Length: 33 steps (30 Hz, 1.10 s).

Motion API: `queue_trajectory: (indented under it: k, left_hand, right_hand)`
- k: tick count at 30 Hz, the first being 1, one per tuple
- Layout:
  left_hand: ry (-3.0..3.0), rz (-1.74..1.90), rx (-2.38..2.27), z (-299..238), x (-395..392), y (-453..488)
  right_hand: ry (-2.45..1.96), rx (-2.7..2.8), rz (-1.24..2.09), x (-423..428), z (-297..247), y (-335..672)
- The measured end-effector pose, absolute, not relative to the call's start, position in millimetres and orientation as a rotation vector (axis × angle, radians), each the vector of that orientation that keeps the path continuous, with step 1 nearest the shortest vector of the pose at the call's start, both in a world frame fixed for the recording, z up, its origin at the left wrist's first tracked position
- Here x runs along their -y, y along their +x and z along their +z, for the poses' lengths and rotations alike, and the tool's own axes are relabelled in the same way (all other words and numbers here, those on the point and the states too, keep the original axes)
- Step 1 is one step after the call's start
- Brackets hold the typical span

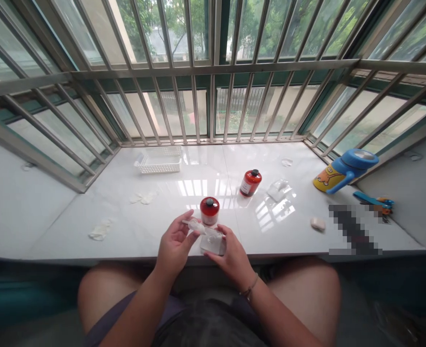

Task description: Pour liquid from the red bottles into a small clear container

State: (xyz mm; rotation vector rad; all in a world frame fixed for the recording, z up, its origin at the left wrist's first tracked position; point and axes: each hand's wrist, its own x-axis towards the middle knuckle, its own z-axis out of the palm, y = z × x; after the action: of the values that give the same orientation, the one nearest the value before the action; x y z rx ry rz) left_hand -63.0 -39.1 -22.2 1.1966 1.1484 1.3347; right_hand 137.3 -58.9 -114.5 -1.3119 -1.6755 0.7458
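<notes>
My left hand [176, 241] pinches a small whitish, crinkled piece of plastic [195, 226] between thumb and fingers; its exact kind is unclear. Between the thumb and fingers of my right hand [232, 250] is a clear, rectangular plastic pack [213, 243], tilted above the table's front edge. The two pieces meet or overlap, and I cannot tell whether they are joined. Just behind them a red bottle [209, 210] with a black cap stands upright. Farther back on the right is a second red bottle [251, 183] with a white label and black cap.
A white perforated basket [160, 166] sits at the back left. Crumpled white scraps [100, 230] and clear plastic [280, 190] lie about. On the right are a blue-and-yellow cup [345, 171], a beige oval lump [318, 224] and keys [379, 205]. Metal bars [213, 70] enclose the white ledge.
</notes>
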Motion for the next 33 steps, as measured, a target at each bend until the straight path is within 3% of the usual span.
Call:
queue_trajectory:
  k: [19, 26, 33]
  left_hand:
    - [1.712, 0.990, -1.206, -76, 41, -55]
    - [1.649, 0.931, -1.220, -88, 41, -53]
    - [1.709, 0.958, -1.243, -92, 39, -46]
  right_hand:
    - [-1.291, 1.693, 0.815, 62, -108, 138]
    - [-1.129, 1.872, 0.742, 81, -75, 155]
    - [-1.136, 1.687, 0.867, 77, -72, 150]
